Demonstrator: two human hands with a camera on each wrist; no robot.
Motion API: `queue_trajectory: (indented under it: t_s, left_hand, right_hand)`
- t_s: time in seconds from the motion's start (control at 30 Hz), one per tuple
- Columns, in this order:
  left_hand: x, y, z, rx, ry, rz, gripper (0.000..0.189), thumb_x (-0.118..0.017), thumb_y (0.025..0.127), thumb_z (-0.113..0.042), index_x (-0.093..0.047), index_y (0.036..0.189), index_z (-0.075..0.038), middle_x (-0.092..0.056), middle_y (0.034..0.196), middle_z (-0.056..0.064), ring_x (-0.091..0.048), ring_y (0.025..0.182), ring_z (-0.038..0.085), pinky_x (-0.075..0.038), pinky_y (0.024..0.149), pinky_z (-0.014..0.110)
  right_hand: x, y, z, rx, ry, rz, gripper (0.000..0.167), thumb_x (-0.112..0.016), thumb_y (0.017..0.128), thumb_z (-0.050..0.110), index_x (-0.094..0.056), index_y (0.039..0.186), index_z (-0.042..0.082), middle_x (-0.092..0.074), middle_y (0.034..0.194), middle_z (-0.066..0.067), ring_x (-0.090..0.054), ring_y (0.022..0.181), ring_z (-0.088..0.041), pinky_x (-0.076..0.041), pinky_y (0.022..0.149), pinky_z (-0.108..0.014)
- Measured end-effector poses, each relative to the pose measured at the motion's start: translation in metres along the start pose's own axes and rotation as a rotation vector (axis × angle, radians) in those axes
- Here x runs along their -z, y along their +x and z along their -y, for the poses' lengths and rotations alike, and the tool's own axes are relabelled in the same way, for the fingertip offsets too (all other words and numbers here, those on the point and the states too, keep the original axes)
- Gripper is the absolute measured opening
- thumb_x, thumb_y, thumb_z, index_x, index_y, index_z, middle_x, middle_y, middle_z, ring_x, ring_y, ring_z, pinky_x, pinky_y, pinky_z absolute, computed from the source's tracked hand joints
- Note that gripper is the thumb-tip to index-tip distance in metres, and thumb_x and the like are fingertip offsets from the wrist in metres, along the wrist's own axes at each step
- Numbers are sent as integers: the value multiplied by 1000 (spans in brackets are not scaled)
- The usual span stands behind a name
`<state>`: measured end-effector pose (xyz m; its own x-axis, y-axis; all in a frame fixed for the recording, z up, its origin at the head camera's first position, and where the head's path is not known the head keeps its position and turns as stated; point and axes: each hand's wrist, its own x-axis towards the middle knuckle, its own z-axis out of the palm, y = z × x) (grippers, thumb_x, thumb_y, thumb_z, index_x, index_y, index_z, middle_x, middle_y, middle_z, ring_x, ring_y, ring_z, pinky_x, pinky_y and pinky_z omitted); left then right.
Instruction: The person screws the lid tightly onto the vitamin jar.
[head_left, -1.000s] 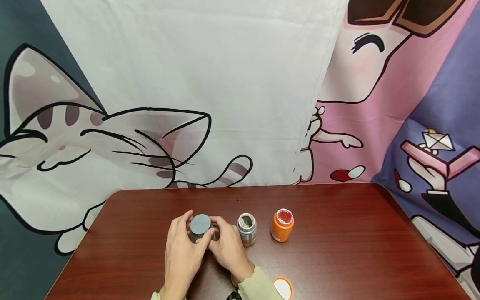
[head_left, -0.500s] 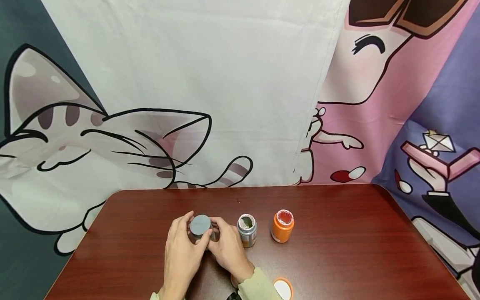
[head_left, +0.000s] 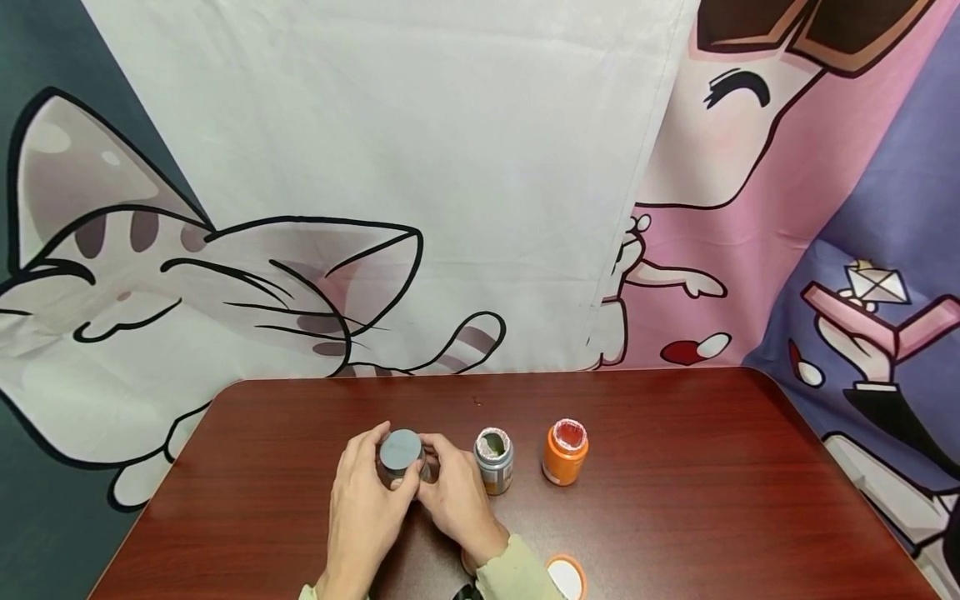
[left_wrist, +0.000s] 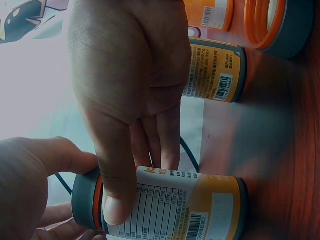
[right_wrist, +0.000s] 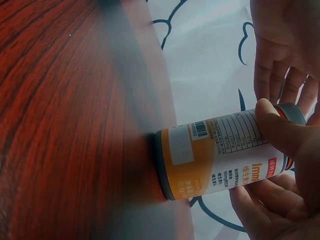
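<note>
Next to no movement here: over the last second both hands and the bottle have barely budged. The left hand (head_left: 367,492) has its grip closed around the round matte-grey lid (head_left: 401,447), thumb on the near side, fingers curling round the far left. And the right hand (head_left: 457,492), lower down, is gripping the upper body of the white-and-yellow cylindrical bottle (right_wrist: 215,155), its thumb pressed flat across the label just under the cap.

The bottle itself stands base down, close to upright, over the left half of the glossy red-brown wood-grain surface (head_left: 675,467). An orange band (left_wrist: 97,200) shows beneath the lid; whether the threads have given at all, I can't tell.

Just right of the hands waits a grey cylindrical jar (head_left: 493,462), uncapped, ragged silvery seal at its mouth. Farther along, a bright orange cylindrical jar (head_left: 566,454) is uncapped too, and an orange-rimmed lid (head_left: 566,575) lies white side up near the front. So this third one, with its cap on, looks like the job in hand, and that stillness suggests the lid stage isn't finished.
</note>
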<state>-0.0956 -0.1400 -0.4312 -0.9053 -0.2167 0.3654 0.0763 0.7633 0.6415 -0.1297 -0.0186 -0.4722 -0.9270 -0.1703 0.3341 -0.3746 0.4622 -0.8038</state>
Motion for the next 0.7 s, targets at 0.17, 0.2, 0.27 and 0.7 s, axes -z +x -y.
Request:
queue_trajectory:
  t_s: [0.17,0.2,0.27,0.7]
  left_hand:
    - [-1,0,1,-21,-4,2,62,-84,77,-13,-60,133,-1,-60,127,15,-56,117,33,-48,90,53]
    - [-1,0,1,-26,-5,2,62,-84,77,-13,-60,133,-1,-60,127,15,-56,117,33,-48,90,53]
    - [-1,0,2,-35,-8,-1,61,-83,77,-12,-60,132,-2,-60,127,14,-56,117,33,-48,90,54]
    - [-2,0,6,-118,-6,-31,61,-83,73,-9,-62,130,-2,-62,125,15,-59,111,32,-50,87,51]
  right_hand:
    - [0,0,0,8,3,1,39,-83,83,21,-70,118,12,-76,102,3,-70,92,-5,-55,78,-25]
    - [0,0,0,8,2,0,39,-83,82,21,-70,118,13,-76,103,3,-70,92,-5,-56,78,-25]
    - [0,0,0,6,11,2,42,-85,81,23,-70,118,12,-75,103,3,-70,92,-5,-55,78,-25]
    - [-1,0,1,-9,26,7,42,-85,80,21,-70,119,12,-75,104,1,-71,93,-7,-56,81,-27]
